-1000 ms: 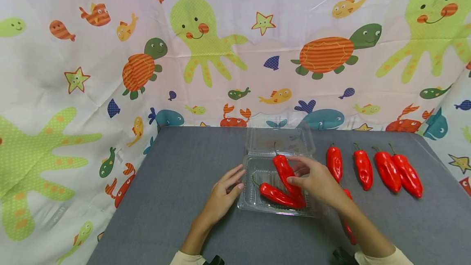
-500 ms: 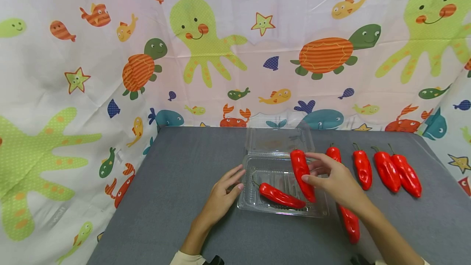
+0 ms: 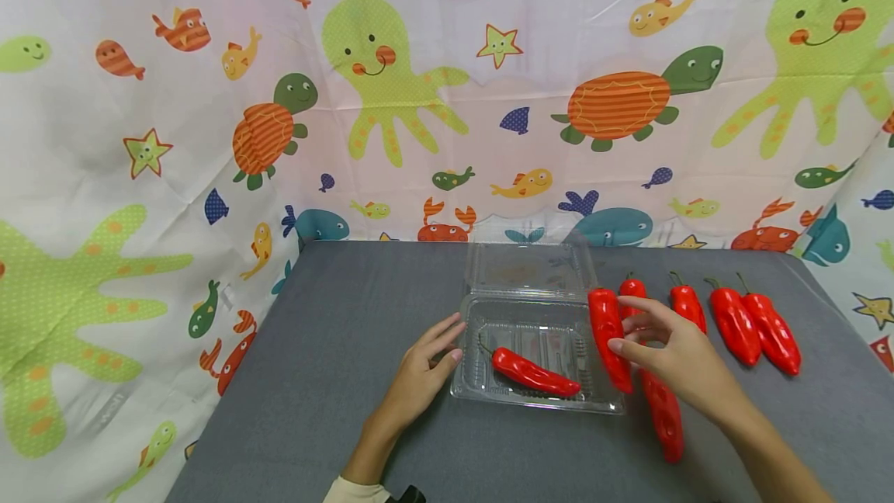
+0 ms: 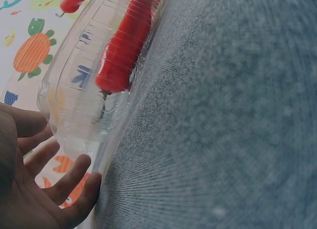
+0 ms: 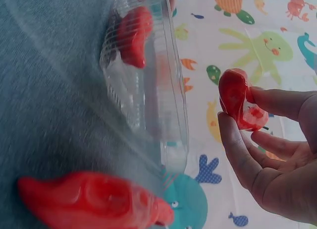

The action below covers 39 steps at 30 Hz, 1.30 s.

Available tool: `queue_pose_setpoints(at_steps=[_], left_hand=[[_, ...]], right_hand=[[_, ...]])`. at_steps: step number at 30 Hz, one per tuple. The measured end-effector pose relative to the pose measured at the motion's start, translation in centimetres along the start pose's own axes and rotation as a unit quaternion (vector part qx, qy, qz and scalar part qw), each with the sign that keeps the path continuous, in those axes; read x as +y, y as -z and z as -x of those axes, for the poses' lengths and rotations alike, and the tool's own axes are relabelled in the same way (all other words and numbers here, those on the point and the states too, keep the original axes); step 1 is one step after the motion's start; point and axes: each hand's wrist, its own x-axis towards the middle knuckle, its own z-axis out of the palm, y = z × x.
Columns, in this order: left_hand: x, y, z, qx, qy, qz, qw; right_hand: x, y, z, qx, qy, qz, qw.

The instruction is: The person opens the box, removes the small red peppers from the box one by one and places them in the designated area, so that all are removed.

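Note:
My right hand (image 3: 673,348) pinches a red pepper (image 3: 606,336) between thumb and fingers, over the right rim of a clear plastic clamshell container (image 3: 489,390). In the right wrist view that held pepper (image 5: 233,92) appears raised above the rim's level. The container's lid (image 3: 527,266) lies folded back. A second red pepper (image 3: 534,373) with a green stem lies inside the tray. At the container's left edge, my left hand (image 3: 415,375) rests with relaxed fingers. The left wrist view has the fingertips (image 4: 91,184) right at the plastic side.
One pepper (image 3: 663,421) lies on the grey table (image 3: 335,309) right of the container. Behind the right hand are a partly covered pepper (image 3: 632,286), another pepper (image 3: 687,305), and two side by side farther right (image 3: 736,324). A patterned sea-animal curtain (image 3: 433,123) hangs behind.
The right hand has lifted the held pepper out of the tray and carried it rightward to the container's right rim. The left hand and the other peppers have stayed put.

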Motion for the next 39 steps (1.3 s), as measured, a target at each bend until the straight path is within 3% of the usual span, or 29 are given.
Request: queue_pose_setpoints(at_steps=[24,39], left_hand=[[-0.2,0.0,0.0,0.001,0.002,0.007,1.0],[-0.3,0.0,-0.1,-0.003,0.003,0.001,1.0]], right_hand=[[6.3,4.3,2.2,0.005,-0.098,0.008,0.9951],[10.0,5.4,2.9,0.011,-0.167,0.015,0.9858]])
